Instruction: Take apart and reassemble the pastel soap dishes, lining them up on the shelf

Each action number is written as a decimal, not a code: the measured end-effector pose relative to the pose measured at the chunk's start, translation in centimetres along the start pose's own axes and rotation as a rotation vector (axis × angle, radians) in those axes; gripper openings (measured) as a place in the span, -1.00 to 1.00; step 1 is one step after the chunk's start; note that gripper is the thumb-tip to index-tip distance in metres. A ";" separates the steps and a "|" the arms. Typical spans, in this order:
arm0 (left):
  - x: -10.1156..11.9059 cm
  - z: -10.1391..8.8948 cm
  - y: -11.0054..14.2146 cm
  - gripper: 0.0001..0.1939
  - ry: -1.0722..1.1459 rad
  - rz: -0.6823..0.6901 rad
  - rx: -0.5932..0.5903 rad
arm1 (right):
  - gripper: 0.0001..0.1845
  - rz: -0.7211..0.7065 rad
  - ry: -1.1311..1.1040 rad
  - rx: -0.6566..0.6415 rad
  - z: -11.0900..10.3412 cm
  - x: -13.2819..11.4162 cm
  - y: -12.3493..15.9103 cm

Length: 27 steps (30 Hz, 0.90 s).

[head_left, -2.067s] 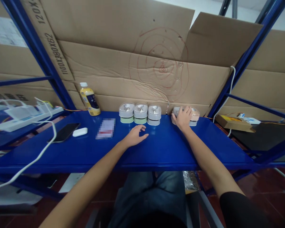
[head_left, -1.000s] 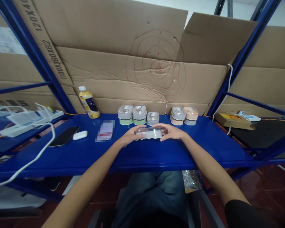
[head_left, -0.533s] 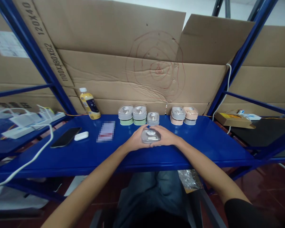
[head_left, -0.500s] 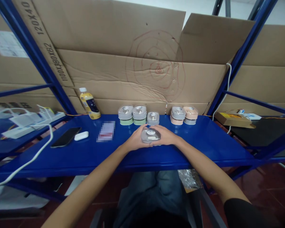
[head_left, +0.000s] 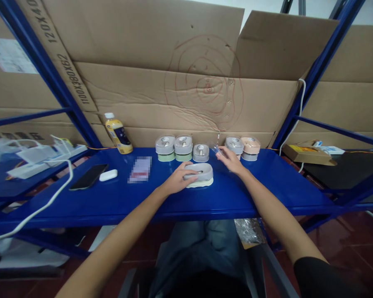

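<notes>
My left hand [head_left: 178, 179] lies with its fingers over a small round-cornered container [head_left: 199, 175], which has a grey lid and a cream base and sits on the blue steel shelf [head_left: 236, 194]. My right hand [head_left: 232, 161] pinches a thin transparent plastic wrapper [head_left: 216, 150] up near the back of the shelf. Behind them stand several similar containers, with a grey-and-green pair [head_left: 165, 148] at left, a small grey one [head_left: 200, 152] in the middle and a peach one [head_left: 250, 145] at right.
A yellow-labelled bottle [head_left: 116, 139], a blurred card [head_left: 139, 169], a black phone [head_left: 88, 176] and a white earbud case [head_left: 108, 175] stand on the shelf at left. Beyond them lie a white power strip [head_left: 46, 157] and a white cable. Cardboard sheets rise behind.
The hands have come apart. My right hand has moved back and right with the transparent wrapper, and the container now sits bare on the shelf under my left hand.
</notes>
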<state>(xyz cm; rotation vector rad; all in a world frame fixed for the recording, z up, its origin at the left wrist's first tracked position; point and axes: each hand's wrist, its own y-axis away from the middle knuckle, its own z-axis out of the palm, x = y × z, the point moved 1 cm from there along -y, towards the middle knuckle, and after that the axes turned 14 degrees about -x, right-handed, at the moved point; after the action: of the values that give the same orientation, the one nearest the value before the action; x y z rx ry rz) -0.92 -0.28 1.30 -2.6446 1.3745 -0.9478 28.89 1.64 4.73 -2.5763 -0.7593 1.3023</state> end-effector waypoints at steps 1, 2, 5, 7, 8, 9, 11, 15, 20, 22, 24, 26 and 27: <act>-0.2 -0.1 -0.1 -0.57 0.005 -0.008 0.040 | -0.44 -0.003 0.013 -0.004 0.2 0.0 0.0; -0.3 -0.3 -0.1 -0.56 0.011 -0.019 0.097 | -0.44 -0.006 0.022 -0.009 0.3 -0.1 0.0; -0.8 -1.0 -0.1 -0.53 0.021 -0.084 0.345 | -0.41 0.005 0.017 -0.002 0.5 -0.1 0.0; -0.8 -1.4 0.1 -0.53 0.000 -0.124 0.502 | -0.39 0.011 -0.008 0.010 0.5 -0.1 0.0; -0.7 -1.5 0.2 -0.54 -0.016 -0.132 0.548 | -0.39 0.009 -0.023 0.015 0.4 0.0 0.0; -0.5 -1.6 0.4 -0.55 -0.035 -0.131 0.563 | -0.38 0.004 -0.036 0.021 0.4 0.0 0.0; 0.0 -1.6 0.6 -0.60 -0.069 -0.105 0.497 | -0.38 -0.007 -0.052 0.039 0.3 0.1 -0.1; 1.3 -1.3 0.8 -0.66 -0.128 -0.023 0.182 | -0.36 -0.032 -0.055 0.105 0.2 -0.1 -0.1; 2.0 -0.6 0.5 -0.64 -0.180 -0.002 0.017 | -0.28 -0.185 0.081 -0.027 0.9 -1.4 0.2; 1.9 -0.2 0.3 -0.60 -0.150 0.009 0.005 | -0.26 -0.253 0.125 -0.133 1.4 -2.3 0.5; 1.5 0.2 0.2 -0.46 -0.085 -0.006 0.015 | -0.23 -0.294 0.137 -0.221 2.0 -3.0 0.7; 0.8 0.5 0.0 -0.23 0.001 -0.056 0.041 | -0.19 -0.308 0.140 -0.266 2.6 -3.4 0.8; 0.5 0.7 -0.1 -0.12 0.046 -0.083 0.059 | -0.16 -0.311 0.144 -0.276 2.8 -3.5 0.8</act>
<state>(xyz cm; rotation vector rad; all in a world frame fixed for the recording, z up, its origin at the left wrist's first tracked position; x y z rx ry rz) -0.27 -0.80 1.04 -2.6717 1.2337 -1.0470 25.25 -1.10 5.20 -2.5753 -1.3272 0.9666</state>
